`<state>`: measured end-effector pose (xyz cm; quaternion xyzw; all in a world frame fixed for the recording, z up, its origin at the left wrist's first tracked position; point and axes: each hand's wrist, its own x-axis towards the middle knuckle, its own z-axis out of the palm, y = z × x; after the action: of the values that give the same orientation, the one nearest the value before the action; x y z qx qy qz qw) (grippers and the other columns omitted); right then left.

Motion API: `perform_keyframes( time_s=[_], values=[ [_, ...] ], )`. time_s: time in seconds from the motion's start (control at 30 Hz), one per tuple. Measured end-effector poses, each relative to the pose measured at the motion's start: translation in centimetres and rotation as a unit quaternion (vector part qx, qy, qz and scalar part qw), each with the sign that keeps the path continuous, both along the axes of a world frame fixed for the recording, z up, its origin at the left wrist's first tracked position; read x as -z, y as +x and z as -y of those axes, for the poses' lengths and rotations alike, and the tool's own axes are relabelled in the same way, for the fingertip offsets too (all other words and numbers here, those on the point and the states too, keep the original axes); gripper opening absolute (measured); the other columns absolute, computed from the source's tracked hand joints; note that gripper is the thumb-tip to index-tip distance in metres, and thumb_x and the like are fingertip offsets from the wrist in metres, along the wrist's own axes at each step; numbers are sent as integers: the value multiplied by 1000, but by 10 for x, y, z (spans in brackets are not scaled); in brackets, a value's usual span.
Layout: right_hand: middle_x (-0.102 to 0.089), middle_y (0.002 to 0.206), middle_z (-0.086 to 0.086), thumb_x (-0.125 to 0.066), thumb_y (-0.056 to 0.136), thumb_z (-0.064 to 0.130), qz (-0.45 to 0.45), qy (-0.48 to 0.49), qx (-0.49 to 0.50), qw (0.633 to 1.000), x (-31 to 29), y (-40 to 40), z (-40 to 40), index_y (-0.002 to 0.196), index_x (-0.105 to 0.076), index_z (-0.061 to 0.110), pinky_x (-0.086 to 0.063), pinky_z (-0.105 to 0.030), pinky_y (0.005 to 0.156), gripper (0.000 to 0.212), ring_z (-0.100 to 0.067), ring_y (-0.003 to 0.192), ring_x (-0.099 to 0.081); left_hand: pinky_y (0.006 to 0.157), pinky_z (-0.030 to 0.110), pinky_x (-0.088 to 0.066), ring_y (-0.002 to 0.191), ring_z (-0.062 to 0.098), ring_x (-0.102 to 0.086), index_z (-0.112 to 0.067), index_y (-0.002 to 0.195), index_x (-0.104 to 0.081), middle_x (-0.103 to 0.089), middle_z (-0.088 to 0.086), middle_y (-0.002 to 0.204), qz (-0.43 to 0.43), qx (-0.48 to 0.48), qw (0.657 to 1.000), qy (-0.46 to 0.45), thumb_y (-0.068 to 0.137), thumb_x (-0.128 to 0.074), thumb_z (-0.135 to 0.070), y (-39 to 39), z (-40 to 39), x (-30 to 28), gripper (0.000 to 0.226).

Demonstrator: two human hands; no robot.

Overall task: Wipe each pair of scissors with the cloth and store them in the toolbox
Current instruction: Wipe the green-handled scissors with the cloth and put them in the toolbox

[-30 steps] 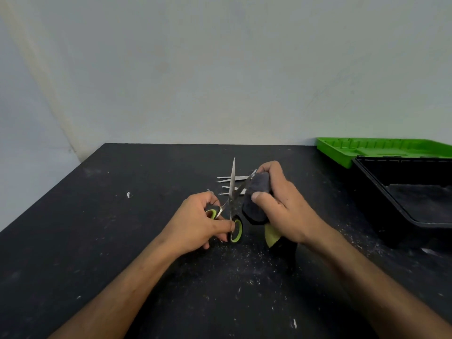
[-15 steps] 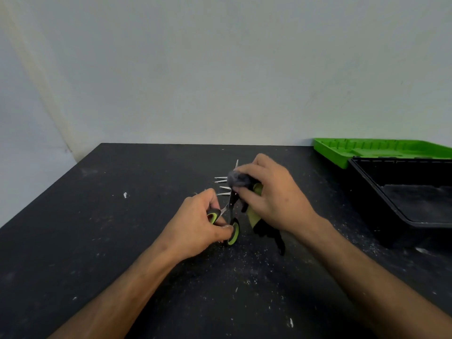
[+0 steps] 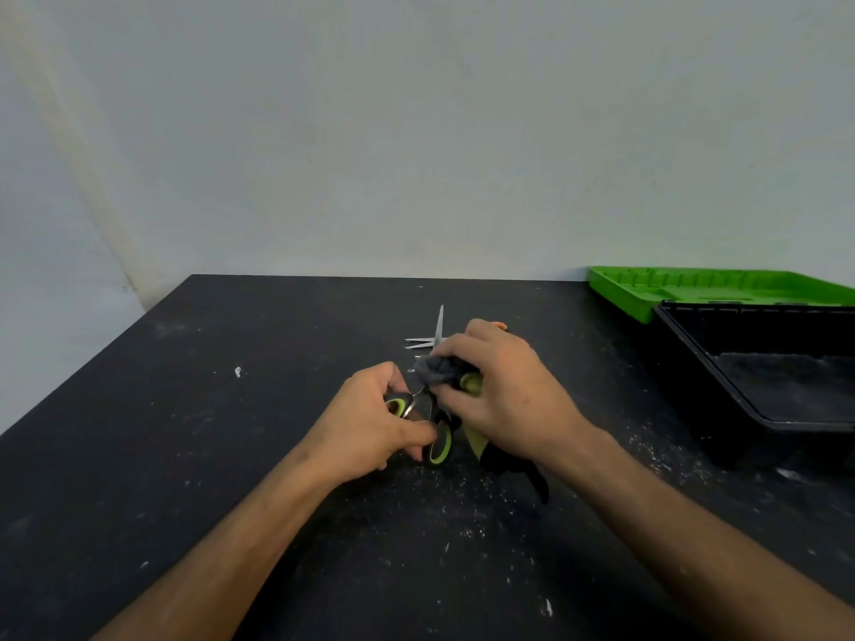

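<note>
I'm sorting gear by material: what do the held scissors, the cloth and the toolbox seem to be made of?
Scissors: bright blades that look like bare metal; black and green handle loops, probably plastic or rubber.
Cloth: soft bunched fabric, grey with a yellow-green part; fibre unclear.
Toolbox: black moulded tub, matte, likely plastic; its green lid looks like ribbed plastic.

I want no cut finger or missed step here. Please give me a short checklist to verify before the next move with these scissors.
1. Left hand holds the scissors by the handles: ok.
2. Right hand has the cloth wrapped on the blades: ok.
3. Bare fingers away from the exposed blade tip: ok.
4. Blades fully wiped: cannot tell, cloth hides them.
5. Toolbox open to receive them: ok.
6. More scissors waiting behind the hands: ok, only blade tips show.
</note>
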<state>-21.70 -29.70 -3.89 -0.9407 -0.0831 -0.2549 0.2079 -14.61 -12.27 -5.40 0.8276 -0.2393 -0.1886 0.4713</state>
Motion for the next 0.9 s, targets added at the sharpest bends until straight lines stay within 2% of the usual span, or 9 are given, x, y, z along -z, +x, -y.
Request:
perform_keyframes(
  time_s=[0.1,0.27,0.33,0.43,0.53,0.6,0.67,0.83,0.9],
  values=[
    [-56,93,2,-79,87,24,20,18,30,999,-4,11,8,109,-74,17,-47,-31,71,23,-14,83,-55,39,15,-39,48,5,-66,-6,92,-52,-79,9,75,23,18,1000,-4,81,-85,-9,-4,0,0,35],
    [-53,88,8,-79,86,26,41,54,76,995,-25,32,29,107,-75,21,-39,-19,70,22,-10,82,-54,40,13,-40,46,0,-63,-8,91,-53,-79,7,77,24,23,999,-1,81,-85,-10,-5,2,1,34],
    [-56,91,5,-78,87,26,50,66,104,991,-29,35,36,108,-74,20,-39,-21,73,22,-11,85,-54,40,13,-40,54,5,-70,-10,93,-54,-80,6,80,4,13,1000,1,81,-85,-12,-4,2,0,33],
    [-60,94,3,-78,87,26,82,89,131,984,-32,24,37,108,-74,20,-36,-11,74,22,-8,85,-53,39,18,-40,64,18,-76,-10,94,-53,-81,8,80,-21,1,1000,-7,81,-85,-12,-1,2,1,35],
    [-59,93,5,-79,85,27,45,54,36,997,-15,2,17,106,-74,23,-42,-15,73,22,-4,82,-55,37,24,-36,68,36,-76,-7,94,-51,-79,16,76,-31,-5,999,-31,80,-85,-9,2,1,3,37],
    [-59,93,3,-77,86,30,2,18,-18,1000,2,-7,2,106,-74,21,-50,-28,74,22,-11,84,-58,36,23,-36,55,24,-71,0,100,-53,-76,23,77,-27,-5,999,-39,77,-84,-3,2,1,3,38],
    [-59,94,0,-77,85,27,2,9,-17,1000,11,-4,-1,107,-74,18,-52,-37,74,24,-16,85,-58,36,20,-36,44,10,-62,-1,102,-55,-76,24,77,-14,1,999,-40,77,-83,0,1,1,2,38],
    [-56,90,4,-81,85,24,37,53,28,998,1,16,14,109,-75,19,-41,-21,71,25,-9,81,-55,37,16,-37,43,3,-60,-9,89,-51,-78,13,75,7,9,998,-56,80,-85,-7,2,-3,-2,35],
    [-54,87,7,-81,85,25,49,67,65,994,-5,25,26,108,-75,20,-39,-20,70,24,-9,80,-54,37,14,-37,40,0,-57,-9,90,-51,-78,13,77,10,16,999,-46,81,-84,-7,0,-3,-2,35]
  ],
)
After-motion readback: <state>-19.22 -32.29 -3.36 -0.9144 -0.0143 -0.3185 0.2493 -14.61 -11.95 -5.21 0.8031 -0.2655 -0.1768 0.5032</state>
